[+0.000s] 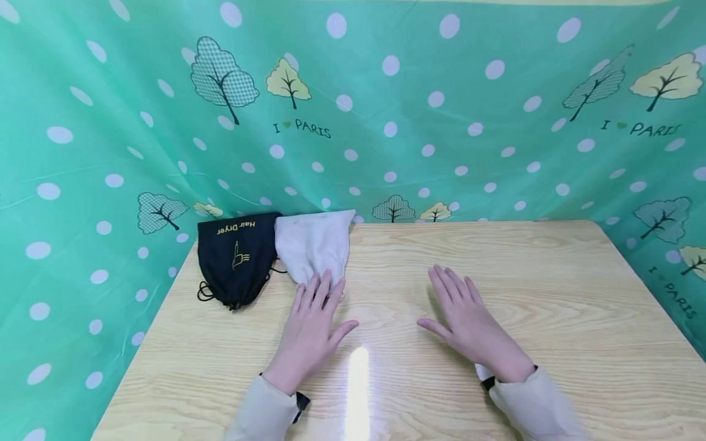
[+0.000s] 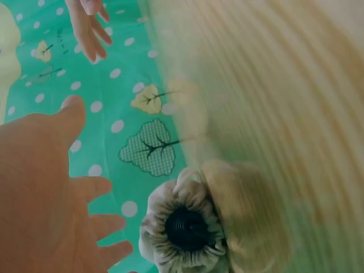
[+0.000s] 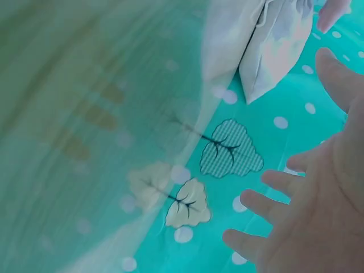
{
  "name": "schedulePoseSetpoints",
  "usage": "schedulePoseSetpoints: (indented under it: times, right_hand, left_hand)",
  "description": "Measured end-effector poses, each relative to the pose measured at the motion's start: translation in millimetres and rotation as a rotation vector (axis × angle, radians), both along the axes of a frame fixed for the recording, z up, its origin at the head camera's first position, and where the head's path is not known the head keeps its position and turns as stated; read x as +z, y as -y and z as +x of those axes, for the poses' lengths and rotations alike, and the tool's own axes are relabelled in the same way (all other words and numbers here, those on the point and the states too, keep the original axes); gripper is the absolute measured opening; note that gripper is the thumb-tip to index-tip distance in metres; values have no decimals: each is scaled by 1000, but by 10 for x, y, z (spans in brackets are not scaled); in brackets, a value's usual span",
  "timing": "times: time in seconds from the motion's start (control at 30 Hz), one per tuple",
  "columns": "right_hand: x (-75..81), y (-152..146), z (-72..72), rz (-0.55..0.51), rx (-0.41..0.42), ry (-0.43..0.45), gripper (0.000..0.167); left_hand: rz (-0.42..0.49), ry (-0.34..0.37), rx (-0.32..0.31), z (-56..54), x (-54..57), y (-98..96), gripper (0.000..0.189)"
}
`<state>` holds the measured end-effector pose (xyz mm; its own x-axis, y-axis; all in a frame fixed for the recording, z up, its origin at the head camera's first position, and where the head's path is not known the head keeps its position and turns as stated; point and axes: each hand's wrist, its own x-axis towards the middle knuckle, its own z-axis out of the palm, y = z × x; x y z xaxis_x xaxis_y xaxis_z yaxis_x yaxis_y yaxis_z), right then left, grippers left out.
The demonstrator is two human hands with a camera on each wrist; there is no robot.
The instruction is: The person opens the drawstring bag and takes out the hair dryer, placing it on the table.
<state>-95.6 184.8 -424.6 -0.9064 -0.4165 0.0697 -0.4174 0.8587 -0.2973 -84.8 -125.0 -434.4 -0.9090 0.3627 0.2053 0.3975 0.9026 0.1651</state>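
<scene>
Apparently, the left hand (image 1: pixel 310 334) hovers, fingertips close to the white pouch (image 1: pixel 313 245).

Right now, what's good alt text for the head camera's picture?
A person's left hand and right hand, fingers extended, reach over a wood-grain table. Near the left hand lie a white bag and, left of it, a black drawstring bag marked "Hair Dryer"; a green dotted cloth hangs behind.

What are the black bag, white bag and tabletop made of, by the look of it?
Black bag: probably fabric, matte; it bunches softly at its cinched end.
White bag: fabric too, dull finish, wrinkled with a puckered mouth; cotton or synthetic, can't tell.
Tabletop: fine wood grain, fairly glossy given the bright reflected streak; varnished wood or laminate.
</scene>
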Motion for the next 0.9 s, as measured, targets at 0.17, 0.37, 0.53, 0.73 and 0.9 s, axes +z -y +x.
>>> schedulePoseSetpoints:
  times: [0.17, 0.37, 0.53, 0.73, 0.9]
  right_hand:
    - [-5, 122, -21, -26, 25, 13, 91]
    - [20, 310, -60, -51, 43, -6, 89]
    - [32, 492, -116, -65, 69, -38, 87]
    - [34, 734, -229, -105, 82, -14, 86]
    - [57, 937, -292, -144, 107, 9, 85]
  left_hand:
    - [36, 2, -2, -29, 13, 40, 72]
    - [51, -8, 1, -44, 20, 75, 71]
    - [68, 12, 9, -58, 56, 90, 69]
    - [50, 14, 19, -115, 80, 147, 69]
    - [42, -33, 10, -165, 89, 173, 67]
